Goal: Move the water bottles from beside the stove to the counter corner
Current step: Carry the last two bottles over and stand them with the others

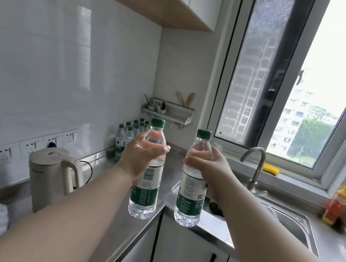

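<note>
The corner cluster (131, 130) of bottles stands ahead and left, nearest the left grip (139, 155), which wraps an upright left bottle (147, 178) clear above the worktop (171, 166), while the right bottle (191, 191), equally upright, sits in the right grip (206, 169).

The left hand (141, 156) grips one water bottle (146, 185) round its clear upper body, upright, its green cap above the fingers and its green label below the palm. The right hand (208, 168), just beside it, grips a second water bottle (191, 193) the same way; the two bottles stand apart. Beyond the left hand, a cluster of green-capped bottles (130, 132) stands in the counter (122, 230) corner (partly hidden by that hand). Below and left of the left hand sits a cream kettle (50, 177). Right of the right hand are the faucet (254, 162) and sink (292, 223), with an orange bottle (336, 207) farther right.
</note>
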